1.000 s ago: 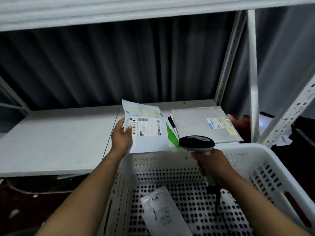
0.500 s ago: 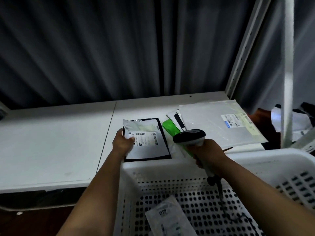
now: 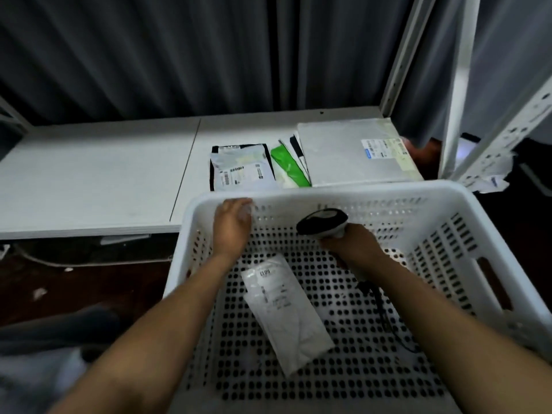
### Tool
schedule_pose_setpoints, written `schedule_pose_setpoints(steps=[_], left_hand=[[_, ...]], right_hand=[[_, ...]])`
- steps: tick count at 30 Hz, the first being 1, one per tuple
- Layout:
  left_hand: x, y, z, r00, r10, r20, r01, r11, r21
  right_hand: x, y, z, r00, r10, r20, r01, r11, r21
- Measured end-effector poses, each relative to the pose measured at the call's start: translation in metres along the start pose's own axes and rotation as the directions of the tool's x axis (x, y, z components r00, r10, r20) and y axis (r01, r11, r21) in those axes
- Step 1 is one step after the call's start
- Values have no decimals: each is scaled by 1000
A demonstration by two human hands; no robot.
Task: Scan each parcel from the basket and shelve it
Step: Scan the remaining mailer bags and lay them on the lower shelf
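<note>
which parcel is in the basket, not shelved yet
The long white pouch lying on the basket floor; the rest lie flat on the shelf.

I see a dark grey pleated curtain hanging behind the white shelf board. On my right stand white metal uprights, one punched with holes. Dark reddish-brown floor shows below left. The light is dim.

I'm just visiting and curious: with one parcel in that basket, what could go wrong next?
The scanner cable trails across the basket floor, right of the white parcel. It might catch on the parcel or the holes as the scanner moves. The labelled parcel on the shelf appears just behind the basket's far rim, so a bump could shift it.
</note>
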State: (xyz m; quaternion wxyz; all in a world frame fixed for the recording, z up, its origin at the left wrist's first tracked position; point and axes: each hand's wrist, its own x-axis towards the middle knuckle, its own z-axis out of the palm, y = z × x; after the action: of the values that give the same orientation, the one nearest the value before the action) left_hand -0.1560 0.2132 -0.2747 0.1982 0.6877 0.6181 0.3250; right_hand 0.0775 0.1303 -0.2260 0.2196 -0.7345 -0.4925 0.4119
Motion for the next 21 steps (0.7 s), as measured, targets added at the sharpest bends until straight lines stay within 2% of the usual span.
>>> schedule_pose_setpoints(steps=[3, 5, 7, 9, 13, 18, 21], left_hand=[[-65, -15, 39, 979, -180, 99, 185, 982, -47], [-100, -25, 63, 890, -364, 274, 408, 904, -128], [-123, -36, 84, 780, -512, 361, 550, 835, -4], [-136, -49, 102, 710, -581, 397, 587, 800, 121], [-133, -70, 131, 598, -707, 377, 678, 697, 232], [-140, -83, 163, 547, -784, 294, 683, 621, 384], [-146, -84, 175, 541, -796, 271, 744, 604, 286]], right_hand=[[-15, 32, 6, 998, 66, 17, -65, 998, -6], [-17, 57, 12, 994, 101, 32, -101, 995, -19], [-15, 82, 19, 988, 144, 48, -143, 989, -25], [-10, 104, 27, 979, 192, 63, -190, 981, -45], [3, 129, 39, 968, 240, 77, -231, 967, -108], [17, 142, 45, 946, 308, 102, -304, 951, -47], [22, 148, 47, 941, 322, 102, -323, 946, -11]])
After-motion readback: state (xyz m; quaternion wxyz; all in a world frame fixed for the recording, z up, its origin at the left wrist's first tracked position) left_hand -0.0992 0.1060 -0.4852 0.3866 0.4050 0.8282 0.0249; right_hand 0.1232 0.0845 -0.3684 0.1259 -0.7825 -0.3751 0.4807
